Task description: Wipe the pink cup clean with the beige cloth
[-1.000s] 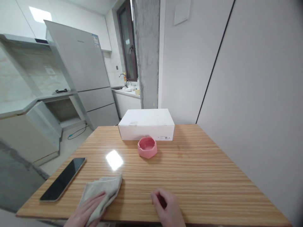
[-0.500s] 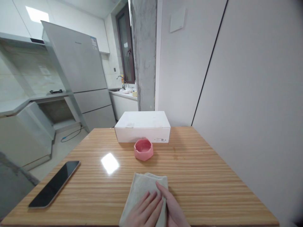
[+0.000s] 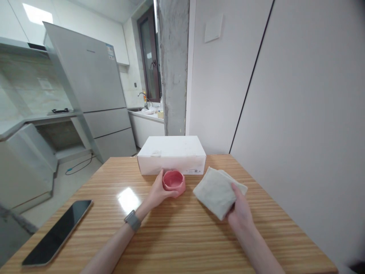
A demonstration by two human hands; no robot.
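A pink faceted ashtray [image 3: 178,189] sits on the wooden table in front of the white box. My left hand [image 3: 160,190] grips its left side, thumb at the front and fingers around the back. A watch [image 3: 132,220] is on that wrist. On the right, my right hand [image 3: 241,209] pinches a folded pale grey cloth [image 3: 215,192] by its near right edge, thumb on top. Its other fingers are hidden beneath the cloth. Whether the cloth touches the table I cannot tell.
The white box [image 3: 171,165] stands at the table's far edge, just behind the ashtray. A black phone [image 3: 58,233] lies at the left edge of the wood-grain table [image 3: 182,247]. A pale wall [image 3: 285,114] runs along the right side.
The cloth went from under my left hand at the front left to my right hand, then out to the right. My left hand let go of it, reached forward and took hold of the ashtray.
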